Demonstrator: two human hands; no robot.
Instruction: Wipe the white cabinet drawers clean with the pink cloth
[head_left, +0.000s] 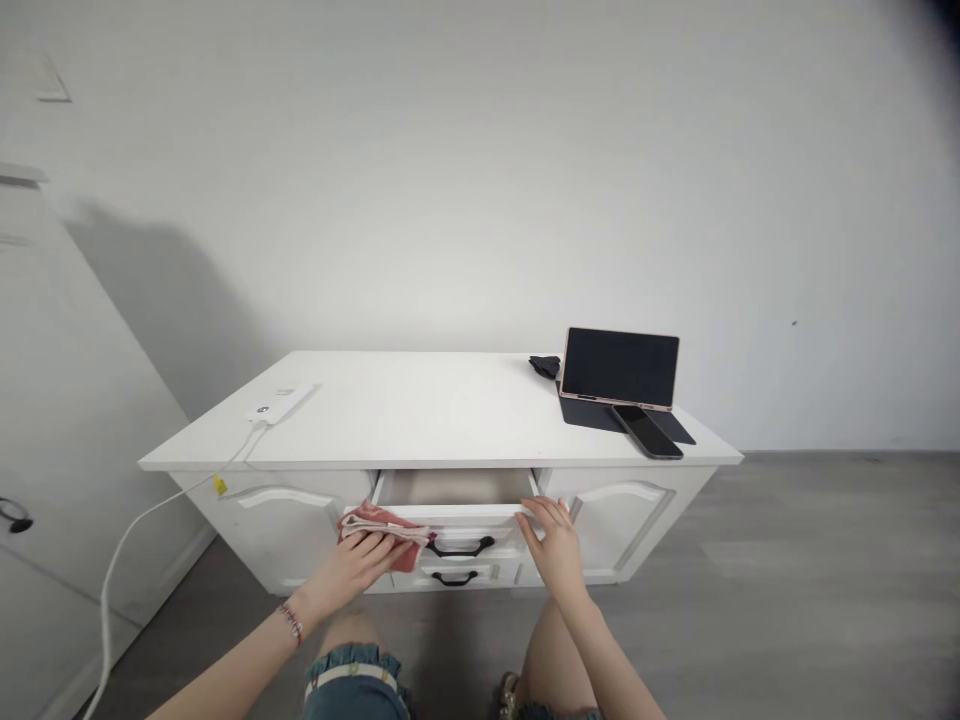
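Note:
A folded red and white cloth (386,530) lies under the fingers of my left hand (364,562), which presses it against the left end of the drawer front. The top drawer (454,513) of the white cabinet is pulled partly out, and its pale inside shows. At the drawer's right front corner, my right hand (556,545) grips the edge, fingers over the top and thumb at the front. Black handles (459,547) show on the drawer fronts, the upper one just right of the cloth.
On the white cabinet top (420,405) stand a tablet (621,368) on a dark cover, a phone (646,432) and a crumpled black item (545,366) at the right. A white power strip (279,402) lies left, its cable (124,545) hanging over the edge.

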